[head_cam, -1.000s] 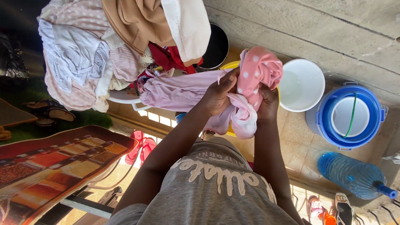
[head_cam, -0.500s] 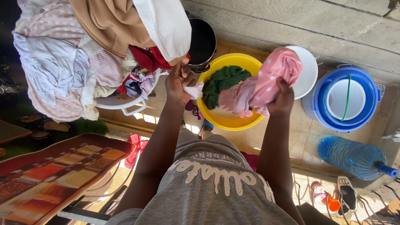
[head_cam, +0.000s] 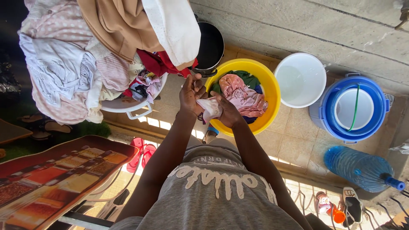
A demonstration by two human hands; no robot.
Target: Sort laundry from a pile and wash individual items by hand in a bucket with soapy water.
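Observation:
Both my hands meet just left of a yellow basin (head_cam: 269, 87) on the tiled floor. My left hand (head_cam: 190, 93) and my right hand (head_cam: 226, 110) grip a small pale pink cloth (head_cam: 208, 107) between them. Inside the basin lies a pink dotted garment (head_cam: 243, 94) on top of a dark green cloth (head_cam: 247, 77). Neither hand touches the garment in the basin.
A heap of clothes fills a white laundry basket (head_cam: 128, 105) at the left. A dark pot (head_cam: 211, 47), a white bucket of water (head_cam: 300, 79), a blue bucket (head_cam: 353, 108) and a blue water bottle (head_cam: 360, 168) stand around. A patterned mat (head_cam: 55, 170) lies lower left, and red sandals (head_cam: 142, 151) lie on the floor.
My right hand dropped the pink dotted garment into the yellow basin and moved left to join my left hand on the small pale cloth.

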